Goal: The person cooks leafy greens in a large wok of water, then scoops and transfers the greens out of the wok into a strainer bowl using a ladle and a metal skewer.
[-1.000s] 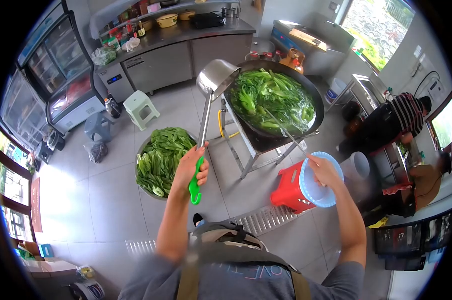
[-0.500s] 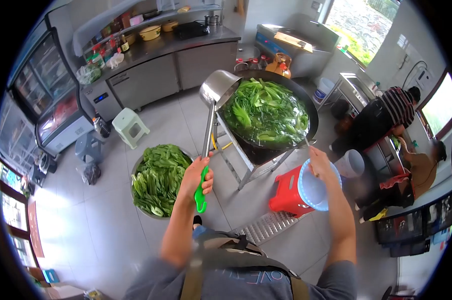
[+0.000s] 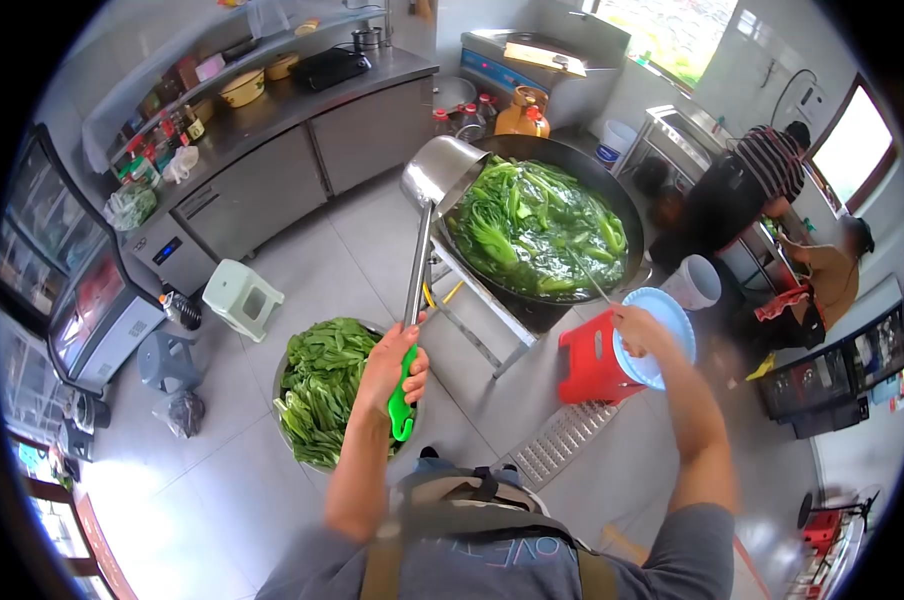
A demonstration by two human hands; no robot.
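Observation:
My left hand (image 3: 395,372) is wrapped round the green handle of a large metal ladle (image 3: 438,172). Its bowl hangs at the left rim of a wide black wok (image 3: 629,215), tipped towards it. Leafy greens (image 3: 512,205) float in water in the wok, mostly heaped at the left and back. My right hand (image 3: 640,330) grips a thin metal-handled utensil (image 3: 588,275), whose far end dips among the greens and is hidden. Below that hand a light blue plastic basin (image 3: 678,322) rests on a red stool (image 3: 590,360).
A bowl of raw greens (image 3: 327,385) stands on the floor at my left. A metal stand (image 3: 492,350) holds the wok. Left lie a pale green stool (image 3: 242,300) and a grey stool (image 3: 167,360). Two people (image 3: 752,185) work at the right, near a white bucket (image 3: 692,283).
The view has turned slightly to the right. Greens have shifted left and back in the wok, showing more water. My right hand has moved a little lower; both hands keep their grips.

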